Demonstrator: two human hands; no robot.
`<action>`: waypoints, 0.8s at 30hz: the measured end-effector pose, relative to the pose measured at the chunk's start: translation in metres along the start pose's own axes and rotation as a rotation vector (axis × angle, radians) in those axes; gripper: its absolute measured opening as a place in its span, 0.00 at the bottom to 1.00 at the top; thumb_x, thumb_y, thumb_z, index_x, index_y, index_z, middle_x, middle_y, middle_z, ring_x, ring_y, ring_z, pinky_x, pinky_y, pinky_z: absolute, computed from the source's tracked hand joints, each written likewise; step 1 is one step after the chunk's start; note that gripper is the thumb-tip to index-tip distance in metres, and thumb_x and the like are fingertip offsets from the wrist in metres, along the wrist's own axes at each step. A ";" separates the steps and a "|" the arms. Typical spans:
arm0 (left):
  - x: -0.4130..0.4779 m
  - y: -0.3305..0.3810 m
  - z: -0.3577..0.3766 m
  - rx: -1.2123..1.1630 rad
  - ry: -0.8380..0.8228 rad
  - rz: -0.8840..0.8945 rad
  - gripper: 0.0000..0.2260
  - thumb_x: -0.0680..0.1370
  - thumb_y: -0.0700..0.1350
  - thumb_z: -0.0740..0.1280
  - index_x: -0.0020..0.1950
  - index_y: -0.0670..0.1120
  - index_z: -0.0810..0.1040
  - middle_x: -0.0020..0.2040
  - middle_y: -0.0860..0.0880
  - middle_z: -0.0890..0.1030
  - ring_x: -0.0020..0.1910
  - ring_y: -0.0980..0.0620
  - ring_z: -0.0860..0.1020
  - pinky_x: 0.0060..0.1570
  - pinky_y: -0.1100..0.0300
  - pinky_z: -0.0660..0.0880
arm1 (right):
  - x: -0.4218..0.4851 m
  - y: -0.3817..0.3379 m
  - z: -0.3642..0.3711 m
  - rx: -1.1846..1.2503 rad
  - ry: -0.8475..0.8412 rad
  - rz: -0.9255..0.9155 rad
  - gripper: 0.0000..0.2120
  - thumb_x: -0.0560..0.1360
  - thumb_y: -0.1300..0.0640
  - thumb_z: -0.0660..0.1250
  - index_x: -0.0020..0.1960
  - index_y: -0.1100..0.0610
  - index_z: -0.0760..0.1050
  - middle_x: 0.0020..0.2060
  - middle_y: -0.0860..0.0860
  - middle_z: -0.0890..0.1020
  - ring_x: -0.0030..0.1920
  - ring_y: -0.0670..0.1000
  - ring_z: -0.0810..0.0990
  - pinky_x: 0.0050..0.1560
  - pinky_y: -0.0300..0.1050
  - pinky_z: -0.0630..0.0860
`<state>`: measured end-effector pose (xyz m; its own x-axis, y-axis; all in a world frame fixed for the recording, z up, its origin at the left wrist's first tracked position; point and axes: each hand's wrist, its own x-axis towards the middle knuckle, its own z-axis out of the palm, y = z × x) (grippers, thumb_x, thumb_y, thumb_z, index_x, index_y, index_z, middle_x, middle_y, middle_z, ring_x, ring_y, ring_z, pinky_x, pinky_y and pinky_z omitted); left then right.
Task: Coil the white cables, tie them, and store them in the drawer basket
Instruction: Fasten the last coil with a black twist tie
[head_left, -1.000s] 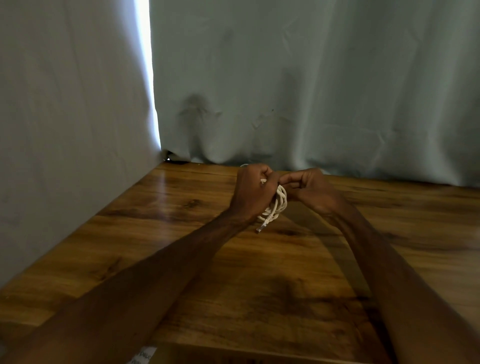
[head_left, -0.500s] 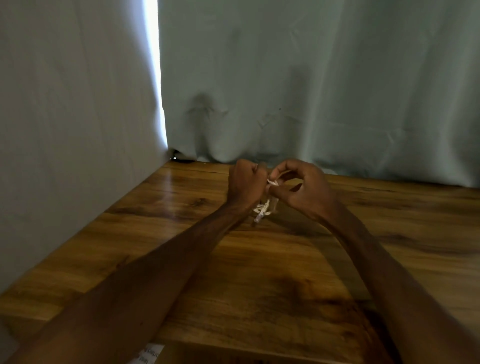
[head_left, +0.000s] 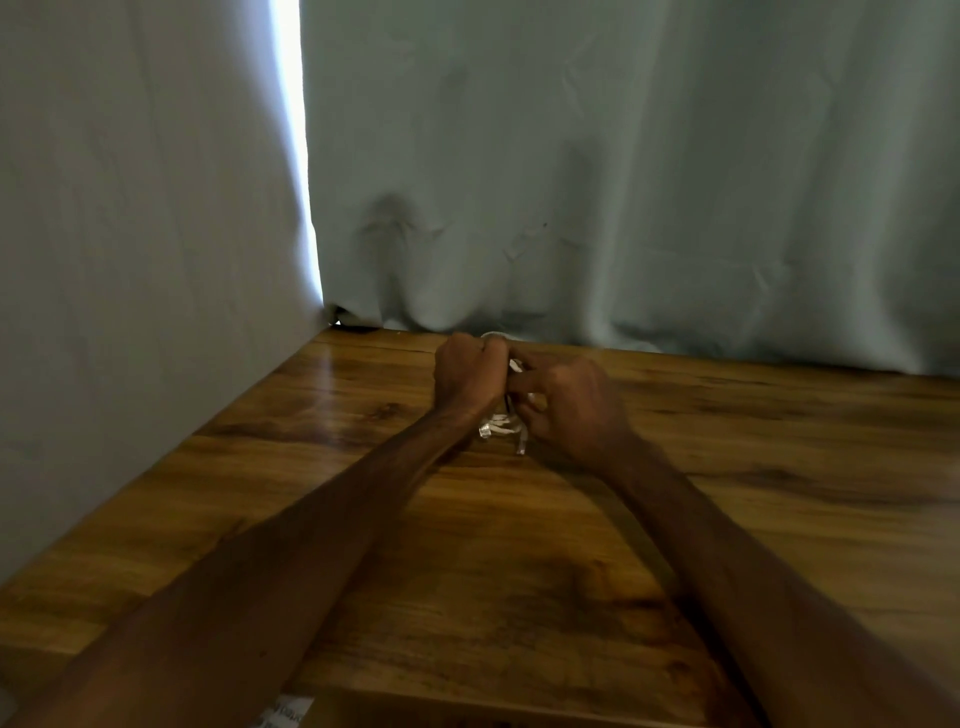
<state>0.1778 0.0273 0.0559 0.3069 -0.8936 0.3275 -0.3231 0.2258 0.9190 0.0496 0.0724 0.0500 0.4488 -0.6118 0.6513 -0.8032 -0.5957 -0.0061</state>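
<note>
Over a glossy wooden bench (head_left: 519, 545) backed by pale curtains (head_left: 623, 182), the left hand (head_left: 470, 376) and right hand (head_left: 571, 405) both grip a small white cable (head_left: 501, 427) bundle between them.

free: tabletop (head_left: 779, 467) right and near — open wood | blocked: curtains (head_left: 623, 182) far, left
</note>
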 end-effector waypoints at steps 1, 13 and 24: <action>0.000 0.000 -0.001 0.008 -0.010 -0.007 0.13 0.79 0.44 0.63 0.37 0.40 0.80 0.34 0.47 0.78 0.31 0.51 0.73 0.28 0.58 0.63 | 0.000 -0.002 -0.001 -0.007 0.007 -0.009 0.07 0.68 0.63 0.75 0.43 0.53 0.86 0.52 0.50 0.87 0.39 0.55 0.83 0.38 0.41 0.66; 0.003 0.008 -0.004 0.020 -0.041 -0.076 0.12 0.81 0.44 0.62 0.39 0.41 0.76 0.33 0.50 0.73 0.31 0.55 0.69 0.28 0.59 0.60 | -0.001 0.006 0.002 -0.021 0.058 -0.064 0.13 0.66 0.65 0.77 0.48 0.52 0.86 0.60 0.53 0.83 0.54 0.57 0.83 0.41 0.45 0.75; 0.005 0.003 -0.003 -0.194 0.025 -0.177 0.11 0.76 0.42 0.63 0.41 0.37 0.81 0.36 0.45 0.78 0.34 0.49 0.74 0.35 0.54 0.68 | 0.002 0.001 -0.006 0.281 0.335 -0.150 0.05 0.72 0.64 0.74 0.47 0.58 0.87 0.45 0.51 0.87 0.47 0.53 0.84 0.45 0.55 0.80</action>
<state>0.1810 0.0249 0.0609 0.3663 -0.9165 0.1608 -0.0856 0.1388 0.9866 0.0469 0.0737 0.0560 0.3634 -0.3334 0.8699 -0.5805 -0.8114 -0.0685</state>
